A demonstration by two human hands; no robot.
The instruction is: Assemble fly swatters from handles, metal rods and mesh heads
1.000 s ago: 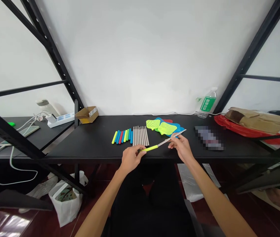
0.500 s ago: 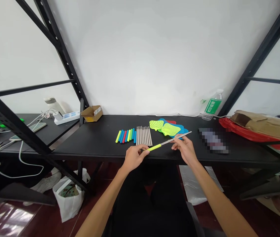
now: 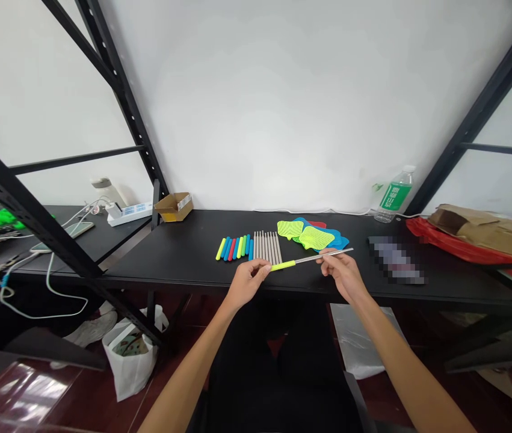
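Note:
A thin metal rod with a yellow-green grip (image 3: 310, 259) is held over the front of the black table (image 3: 183, 258). My left hand (image 3: 246, 284) pinches the yellow-green grip end. My right hand (image 3: 343, 273) pinches the bare metal shaft farther right. Behind the hands lie a row of coloured grips (image 3: 234, 247), a row of grey metal rods (image 3: 268, 246), and a pile of yellow-green and blue mesh swatter heads (image 3: 312, 236).
A green-labelled water bottle (image 3: 394, 194) stands at the back right beside a red bag with brown paper (image 3: 476, 234). A small cardboard box (image 3: 174, 205) sits at the back left. Black rack struts (image 3: 115, 78) frame both sides. A white bag (image 3: 129, 355) is on the floor.
The rod has tilted from a steeper slant to nearly level, and both hands have shifted slightly right with it. The view has also panned a little.

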